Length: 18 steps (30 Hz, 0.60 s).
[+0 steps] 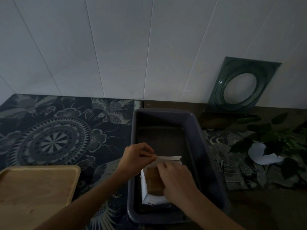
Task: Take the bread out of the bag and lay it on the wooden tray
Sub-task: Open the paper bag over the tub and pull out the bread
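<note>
So the bread [153, 179] is sitting inside its white bag [149, 193], and the bag lies in the near end of the dark plastic tub [197, 143] on the worktop [58, 130]. Its long axis runs roughly 12-to-6, with the open mouth up at the 12 o'clock end. Your left hand [136, 157] is pinching the bag's top flap at that mouth, fingers closed on the paper. Your right hand [177, 180] is lying over the loaf from the 3 o'clock side, fingers curled down on it; it's dim in there, so I can't really tell if it's gripping the bread itself or just pressing the bag. Either way the right hand is the one on the bread. The wooden tray [36, 188] is off at 9 o'clock from the tub, well apart and bare, so once the loaf slides out toward 12 it's a carry across to the left.
</note>
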Each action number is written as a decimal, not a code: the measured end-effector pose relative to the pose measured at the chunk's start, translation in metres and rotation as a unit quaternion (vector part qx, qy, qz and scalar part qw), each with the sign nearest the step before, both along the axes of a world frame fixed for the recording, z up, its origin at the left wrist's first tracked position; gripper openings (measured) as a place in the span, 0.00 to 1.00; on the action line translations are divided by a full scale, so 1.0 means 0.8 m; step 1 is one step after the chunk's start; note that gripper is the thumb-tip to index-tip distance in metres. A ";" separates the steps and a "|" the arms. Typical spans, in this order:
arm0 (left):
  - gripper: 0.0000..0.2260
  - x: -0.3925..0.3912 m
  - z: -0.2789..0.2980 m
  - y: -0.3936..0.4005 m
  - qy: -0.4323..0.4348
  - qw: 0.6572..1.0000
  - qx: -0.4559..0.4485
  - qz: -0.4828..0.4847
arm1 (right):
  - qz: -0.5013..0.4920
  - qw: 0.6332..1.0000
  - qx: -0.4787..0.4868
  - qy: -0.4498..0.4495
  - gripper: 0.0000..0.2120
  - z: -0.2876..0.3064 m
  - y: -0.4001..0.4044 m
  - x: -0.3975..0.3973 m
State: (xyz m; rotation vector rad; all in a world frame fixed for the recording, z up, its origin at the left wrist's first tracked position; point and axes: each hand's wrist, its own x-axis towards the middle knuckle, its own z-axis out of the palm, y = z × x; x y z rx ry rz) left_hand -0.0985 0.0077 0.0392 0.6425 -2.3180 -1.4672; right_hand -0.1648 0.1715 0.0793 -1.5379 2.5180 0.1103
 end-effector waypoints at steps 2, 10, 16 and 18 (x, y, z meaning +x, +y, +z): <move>0.07 -0.001 0.001 -0.003 -0.009 1.000 0.002 -0.005 | 0.007 1.000 -0.018 0.001 0.30 0.019 0.002 0.000; 0.10 0.001 0.006 -0.017 -0.035 0.997 0.018 -0.072 | 0.022 0.997 -0.068 -0.018 0.22 0.074 0.013 -0.007; 0.15 0.008 0.013 -0.019 -0.027 0.993 -0.002 -0.118 | 0.000 0.990 -0.082 -0.111 0.24 0.117 0.020 -0.031; 0.17 0.011 0.019 -0.020 -0.012 0.992 0.004 -0.125 | -0.001 0.989 -0.087 -0.118 0.23 0.131 0.023 -0.040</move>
